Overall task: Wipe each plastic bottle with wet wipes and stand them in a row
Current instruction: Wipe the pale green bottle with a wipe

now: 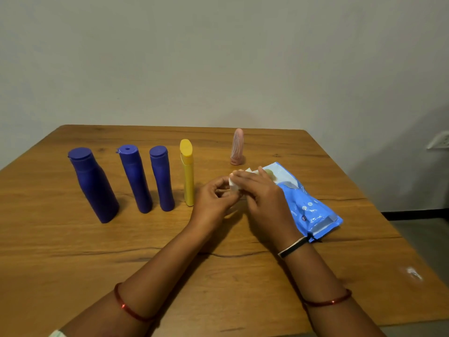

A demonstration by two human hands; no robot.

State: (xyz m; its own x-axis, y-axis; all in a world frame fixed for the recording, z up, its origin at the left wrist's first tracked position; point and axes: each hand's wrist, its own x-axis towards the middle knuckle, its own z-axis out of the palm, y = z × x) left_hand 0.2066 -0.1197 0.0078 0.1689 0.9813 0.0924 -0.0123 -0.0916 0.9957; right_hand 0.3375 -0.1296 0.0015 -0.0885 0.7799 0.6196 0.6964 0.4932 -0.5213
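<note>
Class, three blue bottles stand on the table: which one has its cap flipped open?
The middle blue bottle: a round hole shows on top; the other two have closed lids.

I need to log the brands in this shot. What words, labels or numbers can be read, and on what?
Wipes pack: small white print along its front, too blurred to read; a small dark badge, illegible.
Blue bottles: no label shows.
Yellow bottle: no text shows.
Pink bottle: only faint lines, no readable text.

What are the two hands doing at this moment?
Left hand: fingers curled, pinching the white wipe.
Right hand: also holding the wipe, above the table.
</note>
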